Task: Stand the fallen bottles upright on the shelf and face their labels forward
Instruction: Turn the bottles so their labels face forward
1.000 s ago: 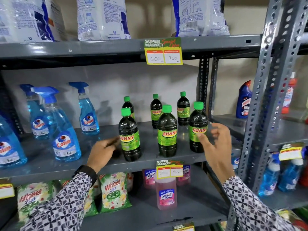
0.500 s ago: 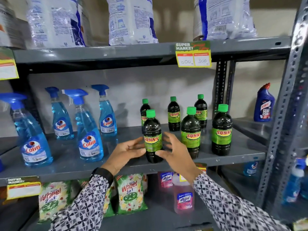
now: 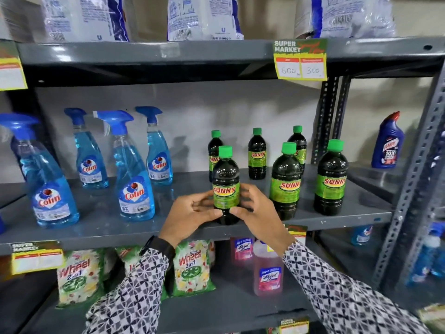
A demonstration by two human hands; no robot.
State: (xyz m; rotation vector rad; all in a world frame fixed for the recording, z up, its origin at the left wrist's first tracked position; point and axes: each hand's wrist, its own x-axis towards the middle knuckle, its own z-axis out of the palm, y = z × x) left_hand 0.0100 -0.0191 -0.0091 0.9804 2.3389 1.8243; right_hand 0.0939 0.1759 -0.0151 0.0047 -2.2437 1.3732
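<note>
Both arms reach forward, the left hand (image 3: 192, 213) and right hand (image 3: 257, 213) cupped facing each other, fingers curled.

"SUNNY" was read on the green label of the front dark bottle (image 3: 225, 189) and on its neighbours (image 3: 285, 186). "Colin" was noted on the blue spray bottles (image 3: 134, 191). "Wheel 2in1" was seen on the green pouches (image 3: 190, 263); "Lizol" on the pink bottle (image 3: 269, 273). A price tag (image 3: 300, 60) marked "SUPER MARKET" carried 600 and 300.

Black-and-white patterned sleeves (image 3: 134, 292), black wristband (image 3: 157, 245)
</note>
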